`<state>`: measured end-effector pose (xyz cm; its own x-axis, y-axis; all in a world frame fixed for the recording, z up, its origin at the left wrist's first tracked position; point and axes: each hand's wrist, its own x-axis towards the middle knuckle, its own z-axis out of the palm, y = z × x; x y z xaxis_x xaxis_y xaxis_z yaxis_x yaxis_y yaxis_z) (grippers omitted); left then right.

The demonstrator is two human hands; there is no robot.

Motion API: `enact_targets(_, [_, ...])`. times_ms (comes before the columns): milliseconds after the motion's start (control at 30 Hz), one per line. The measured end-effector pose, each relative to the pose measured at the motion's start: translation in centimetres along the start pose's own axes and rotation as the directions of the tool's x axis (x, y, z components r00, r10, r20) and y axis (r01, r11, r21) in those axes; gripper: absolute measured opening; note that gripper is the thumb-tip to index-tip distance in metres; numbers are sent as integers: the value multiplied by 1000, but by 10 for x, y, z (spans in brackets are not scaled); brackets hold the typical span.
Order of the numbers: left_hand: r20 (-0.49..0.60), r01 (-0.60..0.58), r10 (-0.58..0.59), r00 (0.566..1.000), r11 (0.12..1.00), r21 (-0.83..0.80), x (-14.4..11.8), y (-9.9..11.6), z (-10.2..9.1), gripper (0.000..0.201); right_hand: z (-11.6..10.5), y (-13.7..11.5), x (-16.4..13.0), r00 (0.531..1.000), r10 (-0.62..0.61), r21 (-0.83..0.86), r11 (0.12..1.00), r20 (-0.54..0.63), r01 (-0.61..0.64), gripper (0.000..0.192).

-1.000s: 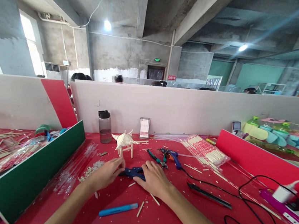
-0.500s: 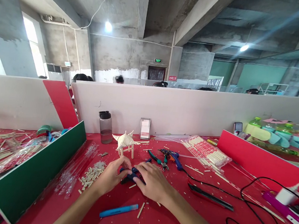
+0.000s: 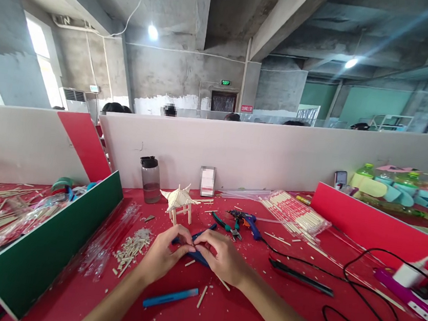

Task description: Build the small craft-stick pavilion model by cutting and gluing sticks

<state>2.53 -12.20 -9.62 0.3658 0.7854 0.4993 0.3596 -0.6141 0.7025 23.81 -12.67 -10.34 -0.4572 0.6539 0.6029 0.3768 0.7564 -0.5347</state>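
Note:
Both my hands meet over a dark blue cutting tool (image 3: 197,245) lying on the red table (image 3: 266,311). My left hand (image 3: 165,254) pinches the tool's near end with thumb and fingertips. My right hand (image 3: 223,256) rests on the handles, fingers curled over them. One handle (image 3: 205,231) sticks out beyond my fingers toward the small stick pavilion model (image 3: 179,202), which stands just behind my hands. A blue marker (image 3: 170,298) lies in front of my wrists, with short stick pieces (image 3: 202,297) around it.
A dark water bottle (image 3: 150,180) stands at the white partition (image 3: 261,155). Green pliers (image 3: 225,226), a blue glue gun (image 3: 247,221), a pack of sticks (image 3: 293,215) and black cables (image 3: 361,296) lie to the right. A green divider board (image 3: 50,245) stands left.
My hands have drawn closer together over the blue tool and lifted one end, so a handle now points toward the pavilion. The view shifted slightly.

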Motion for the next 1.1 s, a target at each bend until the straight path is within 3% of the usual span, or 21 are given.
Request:
enact_targets(800, [15, -53, 53, 998, 998, 17, 0, -4, 2, 17, 2, -1, 2, 999, -50, 17, 999, 8, 50, 11])
enact_targets(1100, [47, -49, 49, 998, 999, 12, -2, -4, 2, 10, 2, 4, 0, 1000, -15, 12, 1000, 9, 15, 6])
